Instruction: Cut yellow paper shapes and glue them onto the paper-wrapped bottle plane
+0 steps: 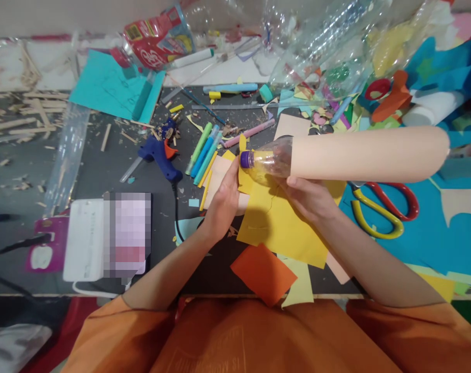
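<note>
Both hands grip a paper-wrapped bottle (336,154) above the yellow sheet (282,223): left hand (223,204) beside its cap, right hand (311,199) underneath; a steady hold likely keeps the wrap tight.

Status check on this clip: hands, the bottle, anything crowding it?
Left hand pinching a yellow paper piece by the purple cap. Right hand supporting the clear plastic bottle wrapped in peach paper from below. Yellow paper sheets underneath, red-and-yellow scissors alongside.

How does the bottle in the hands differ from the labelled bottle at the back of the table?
The held bottle is wrapped in peach paper and has a purple cap; the labelled bottle carries a red printed label. The held bottle lies level in the left hand and right hand; the labelled bottle lies untouched among clutter. Both are clear plastic, on their sides.
</note>
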Tool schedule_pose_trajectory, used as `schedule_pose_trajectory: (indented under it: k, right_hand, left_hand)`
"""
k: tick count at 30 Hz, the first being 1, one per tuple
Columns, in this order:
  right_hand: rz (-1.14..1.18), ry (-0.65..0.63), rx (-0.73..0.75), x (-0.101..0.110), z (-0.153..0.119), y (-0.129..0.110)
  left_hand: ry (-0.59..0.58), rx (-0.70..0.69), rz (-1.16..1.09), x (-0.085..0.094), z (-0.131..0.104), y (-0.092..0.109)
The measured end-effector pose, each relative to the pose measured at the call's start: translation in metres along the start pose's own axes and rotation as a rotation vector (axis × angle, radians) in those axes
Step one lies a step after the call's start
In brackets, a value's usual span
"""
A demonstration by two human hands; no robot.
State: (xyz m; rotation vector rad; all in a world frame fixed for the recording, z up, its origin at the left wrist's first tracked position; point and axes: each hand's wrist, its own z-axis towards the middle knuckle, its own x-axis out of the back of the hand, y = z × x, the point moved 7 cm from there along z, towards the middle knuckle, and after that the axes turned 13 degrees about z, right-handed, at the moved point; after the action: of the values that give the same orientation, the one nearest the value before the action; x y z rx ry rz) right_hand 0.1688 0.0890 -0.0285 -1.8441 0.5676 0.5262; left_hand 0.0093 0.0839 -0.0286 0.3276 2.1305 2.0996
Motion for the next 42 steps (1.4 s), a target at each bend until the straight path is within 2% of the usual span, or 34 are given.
schedule_pose_trajectory:
  k: [3,6,12,20,25,27,29,31,32,36,39,42]
  right_hand:
    - [-0.007,0.007,-0.001,0.001,0.002,0.000]
    - [-0.012,0.010,-0.002,0.003,0.001,0.000]
    - [-0.004,-0.005,-0.001,0.005,0.002,-0.003]
    - [0.026,0.010,0.015,0.010,0.004,-0.001]
    - [0.021,-0.003,0.008,0.009,0.005,-0.002]
    - [0.016,-0.010,0.005,0.007,0.005,-0.003]
    - [0.015,-0.023,-0.004,0.004,0.004,-0.002]
    - [0.024,-0.022,-0.014,0.001,0.002,-0.001]
    - [0.033,-0.020,-0.022,0.000,0.000,0.000]
    - [0.043,-0.029,-0.107,-0.001,-0.006,0.009]
    - [0.017,-0.034,-0.142,0.000,-0.009,0.014]
    - [-0.006,-0.048,-0.110,0.001,-0.009,0.014]
  left_hand:
    - [-0.096,0.042,-0.162,-0.008,0.000,-0.001]
    - [-0.078,0.050,-0.181,-0.007,0.001,-0.002]
    - [-0.029,-0.007,-0.153,-0.002,0.000,-0.001]
    - [-0.030,-0.017,-0.070,0.000,-0.003,-0.004]
    - [-0.001,-0.042,0.042,0.004,-0.004,-0.004]
    - [0.044,-0.036,0.118,0.007,-0.005,-0.004]
    - [0.162,-0.002,0.151,0.014,-0.005,-0.005]
    - [0.267,0.041,0.103,0.020,-0.005,-0.008]
    - [0.274,0.055,0.059,0.019,-0.005,-0.009]
    - [0.084,0.044,0.009,0.001,-0.003,-0.009]
    - [0.057,0.023,0.077,-0.005,-0.005,-0.005]
    - [0.050,0.005,0.098,-0.007,-0.006,-0.001]
